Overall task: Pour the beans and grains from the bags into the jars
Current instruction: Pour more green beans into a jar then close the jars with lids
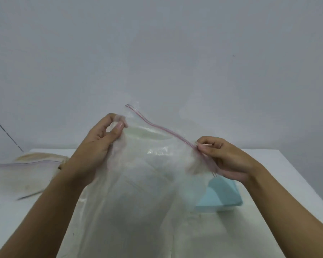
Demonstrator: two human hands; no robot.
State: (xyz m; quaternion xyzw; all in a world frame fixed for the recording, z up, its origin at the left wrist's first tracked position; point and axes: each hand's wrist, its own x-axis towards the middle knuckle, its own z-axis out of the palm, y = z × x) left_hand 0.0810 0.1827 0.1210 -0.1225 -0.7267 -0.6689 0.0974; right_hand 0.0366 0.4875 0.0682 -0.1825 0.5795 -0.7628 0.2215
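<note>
Pinch grip by L hand (101, 144) on top corner of clear zip bag (147, 183); R hand (226, 161) pinching pink zip strip (157, 126) at other end. Bag hung btwn hands, translucent, crinkled; contents unclear.

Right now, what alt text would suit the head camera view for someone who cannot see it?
A person's left hand and right hand hold up a clear zip bag above a white table, the right hand pinching its pink zip strip. A second zip bag lies on the table at left; a light blue object sits partly behind the held bag.
</note>
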